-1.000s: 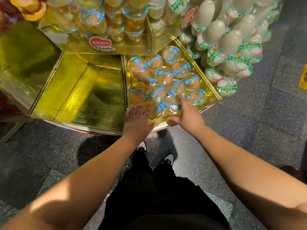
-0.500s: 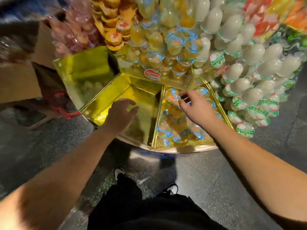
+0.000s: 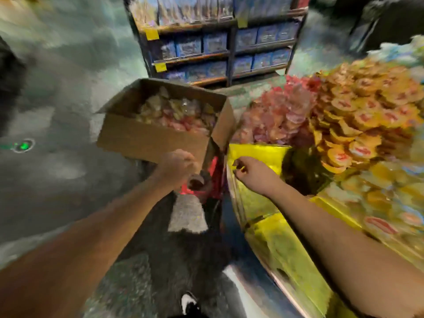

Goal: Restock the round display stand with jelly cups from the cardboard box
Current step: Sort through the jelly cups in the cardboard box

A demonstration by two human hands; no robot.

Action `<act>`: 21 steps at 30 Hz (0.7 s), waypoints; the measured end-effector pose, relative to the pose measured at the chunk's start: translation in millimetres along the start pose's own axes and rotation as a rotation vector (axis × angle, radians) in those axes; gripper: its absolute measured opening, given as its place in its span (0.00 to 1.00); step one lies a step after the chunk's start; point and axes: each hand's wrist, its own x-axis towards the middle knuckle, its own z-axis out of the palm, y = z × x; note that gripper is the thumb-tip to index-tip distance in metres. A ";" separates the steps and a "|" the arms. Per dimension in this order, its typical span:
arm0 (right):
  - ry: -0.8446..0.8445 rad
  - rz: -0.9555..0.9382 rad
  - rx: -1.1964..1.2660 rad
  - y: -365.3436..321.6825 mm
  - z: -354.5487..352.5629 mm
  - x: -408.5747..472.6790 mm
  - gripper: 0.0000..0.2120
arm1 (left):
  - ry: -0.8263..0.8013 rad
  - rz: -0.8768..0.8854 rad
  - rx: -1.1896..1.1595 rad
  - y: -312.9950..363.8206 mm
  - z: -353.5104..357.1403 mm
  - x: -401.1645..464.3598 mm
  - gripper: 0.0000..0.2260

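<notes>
The frame is motion-blurred. An open cardboard box (image 3: pixel 146 138) holding many jelly cups (image 3: pixel 176 113) stands ahead, left of the round display stand (image 3: pixel 270 239) with its gold compartments. My left hand (image 3: pixel 176 167) hangs just in front of the box's near wall, fingers loosely curled, holding nothing I can see. My right hand (image 3: pixel 249 172) hovers at the stand's gold rim beside the box, fingers loosely curled, also holding nothing visible. Pink cups (image 3: pixel 277 118) and orange-lidded cups (image 3: pixel 367 115) are heaped on the stand's upper tier.
A red stool or crate (image 3: pixel 213 175) sits under the box. A shelf unit with blue packages (image 3: pixel 220 49) stands behind it. Grey speckled floor (image 3: pixel 57 184) spreads to the left. My shoe (image 3: pixel 189 304) shows at the bottom.
My view has swung left from the filled gold compartment to the cardboard box. Both hands have left the stand's compartments and moved toward the box.
</notes>
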 end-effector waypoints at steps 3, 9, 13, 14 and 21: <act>-0.065 0.008 -0.020 -33.6 27.2 50.4 0.12 | -0.036 -0.006 0.007 -46.1 -29.8 19.0 0.10; -0.136 0.057 -0.042 -63.6 51.9 126.2 0.11 | -0.023 -0.008 0.104 -104.7 -65.8 79.2 0.09; -0.153 0.090 -0.072 -68.1 54.8 192.3 0.12 | -0.025 -0.059 0.095 -124.4 -87.7 134.4 0.11; -0.154 0.096 -0.078 -67.5 56.2 212.1 0.13 | -0.026 -0.079 0.090 -130.1 -92.6 151.6 0.11; -0.163 0.098 -0.085 -63.9 73.8 375.3 0.09 | -0.019 -0.203 0.044 -184.9 -119.4 302.3 0.05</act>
